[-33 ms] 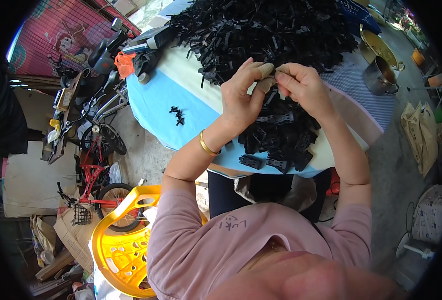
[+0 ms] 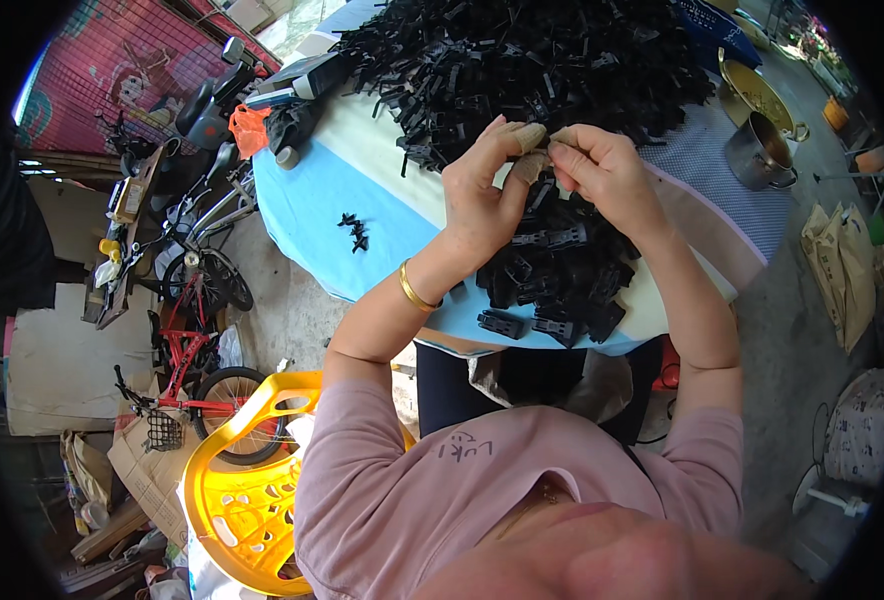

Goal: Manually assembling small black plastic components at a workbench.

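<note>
My left hand [image 2: 484, 185] and my right hand [image 2: 602, 175] meet over the table, fingertips nearly touching. Tan wraps cover the thumb and forefinger of the left hand, which are pinched together. The right thumb and forefinger also pinch. A dark bit shows between the fingertips, too small and covered to name. Just beyond the hands lies a large heap of black plastic parts [image 2: 522, 60]. Below them, towards my body, sits a smaller pile of blocky black plastic parts [image 2: 547, 270]. A few tiny black pieces [image 2: 354, 231] lie apart on the blue cloth to the left.
The table's striped cloth [image 2: 312, 205] is blue and cream. An orange bag [image 2: 250, 130] and a dark bag lie at its left edge. A metal pot [image 2: 759, 150] and a brass-coloured pan [image 2: 752, 90] stand at the right. A yellow plastic chair [image 2: 202, 500] and a red bicycle [image 2: 187, 350] are left.
</note>
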{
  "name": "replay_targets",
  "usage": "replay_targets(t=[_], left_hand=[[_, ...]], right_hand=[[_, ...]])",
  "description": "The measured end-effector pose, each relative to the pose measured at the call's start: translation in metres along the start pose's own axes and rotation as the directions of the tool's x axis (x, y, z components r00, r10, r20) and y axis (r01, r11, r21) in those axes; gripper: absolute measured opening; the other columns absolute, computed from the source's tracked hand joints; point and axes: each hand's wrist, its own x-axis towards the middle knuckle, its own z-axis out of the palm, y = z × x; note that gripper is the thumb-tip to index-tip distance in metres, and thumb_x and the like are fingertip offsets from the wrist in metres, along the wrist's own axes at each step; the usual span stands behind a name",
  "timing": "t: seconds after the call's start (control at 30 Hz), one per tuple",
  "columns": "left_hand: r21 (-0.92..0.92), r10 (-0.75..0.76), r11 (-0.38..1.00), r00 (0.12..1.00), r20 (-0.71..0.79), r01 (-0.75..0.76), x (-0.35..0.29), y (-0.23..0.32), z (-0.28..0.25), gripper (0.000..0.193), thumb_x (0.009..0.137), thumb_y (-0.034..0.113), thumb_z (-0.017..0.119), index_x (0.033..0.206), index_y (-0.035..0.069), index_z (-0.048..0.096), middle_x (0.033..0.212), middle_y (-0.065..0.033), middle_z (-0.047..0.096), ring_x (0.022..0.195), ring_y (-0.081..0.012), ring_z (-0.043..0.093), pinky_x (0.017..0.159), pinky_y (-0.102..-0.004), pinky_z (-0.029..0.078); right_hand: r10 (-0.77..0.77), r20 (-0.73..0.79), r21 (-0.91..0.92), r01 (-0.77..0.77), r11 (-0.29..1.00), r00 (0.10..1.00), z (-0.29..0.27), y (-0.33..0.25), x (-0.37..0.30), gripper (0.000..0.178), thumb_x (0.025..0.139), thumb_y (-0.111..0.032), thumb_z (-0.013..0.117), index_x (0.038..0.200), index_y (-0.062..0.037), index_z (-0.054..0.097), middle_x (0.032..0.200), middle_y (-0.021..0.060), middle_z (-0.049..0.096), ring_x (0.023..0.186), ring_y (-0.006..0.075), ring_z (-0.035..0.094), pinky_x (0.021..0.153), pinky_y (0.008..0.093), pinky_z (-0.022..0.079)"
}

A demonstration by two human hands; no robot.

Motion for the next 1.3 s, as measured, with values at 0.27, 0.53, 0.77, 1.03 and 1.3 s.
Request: replay_targets(t=[0.27, 0.53, 0.77, 1.03, 1.3], left_hand=[[-0.860, -0.470, 0.135, 0.796, 0.381, 0.491, 0.016, -0.005, -0.007, 0.033, 0.093, 0.011, 0.038, 0.124, 0.001, 0.035, 0.113, -0.0191, 0.052, 0.098, -0.0263, 0.057, 0.085, -0.0346, 0.048], [-0.676, -0.502, 0.261, 0.695, 0.515, 0.689, 0.015, 0.001, -0.006, 0.036, 0.090, 0.005, 0.039, 0.126, 0.000, 0.037, 0.102, -0.0110, 0.055, 0.091, -0.0177, 0.058, 0.083, -0.0334, 0.051], [-0.616, -0.312, 0.556, 0.828, 0.467, 0.557, 0.008, 0.013, 0.001, 0.046, 0.081, -0.005, 0.053, 0.124, -0.003, 0.037, 0.104, -0.0084, 0.056, 0.093, -0.0104, 0.053, 0.081, -0.0257, 0.046], [-0.652, -0.442, 0.504, 0.818, 0.369, 0.567, 0.008, 0.000, 0.004, 0.040, 0.079, -0.005, 0.058, 0.115, -0.002, 0.043, 0.097, -0.0076, 0.057, 0.085, -0.0105, 0.057, 0.075, -0.0222, 0.048], [-0.612, -0.433, 0.600, 0.852, 0.294, 0.515, 0.003, -0.003, 0.002, 0.032, 0.079, -0.006, 0.058, 0.109, 0.000, 0.046, 0.098, -0.0090, 0.057, 0.086, -0.0139, 0.058, 0.076, -0.0248, 0.049]], right_hand=[[-0.479, -0.107, -0.309, 0.429, 0.849, 0.871, -0.010, 0.008, 0.003, 0.019, 0.074, -0.006, 0.068, 0.089, -0.0010, 0.058, 0.069, -0.0029, 0.052, 0.055, 0.0007, 0.038, 0.048, 0.0154, 0.031], [-0.544, -0.204, -0.119, 0.531, 0.839, 0.814, -0.009, 0.011, 0.002, 0.016, 0.071, 0.000, 0.070, 0.082, -0.0002, 0.058, 0.074, 0.0016, 0.059, 0.063, 0.0054, 0.056, 0.055, 0.0166, 0.045], [-0.243, -0.165, -0.079, 0.233, 0.969, 0.956, -0.005, 0.010, 0.004, 0.015, 0.072, -0.002, 0.069, 0.080, -0.0006, 0.057, 0.071, 0.0005, 0.058, 0.064, 0.0063, 0.057, 0.058, 0.0166, 0.046], [-0.091, -0.016, 0.070, 0.092, 0.993, 0.996, -0.009, 0.009, 0.004, 0.019, 0.089, -0.018, 0.051, 0.091, -0.0032, 0.062, 0.065, -0.0027, 0.052, 0.050, -0.0008, 0.036, 0.042, 0.0144, 0.026], [-0.043, -0.025, 0.032, 0.044, 0.999, 0.999, -0.003, 0.007, 0.003, 0.017, 0.089, -0.015, 0.051, 0.091, -0.0023, 0.062, 0.061, -0.0038, 0.051, 0.048, -0.0006, 0.037, 0.042, 0.0137, 0.026]])
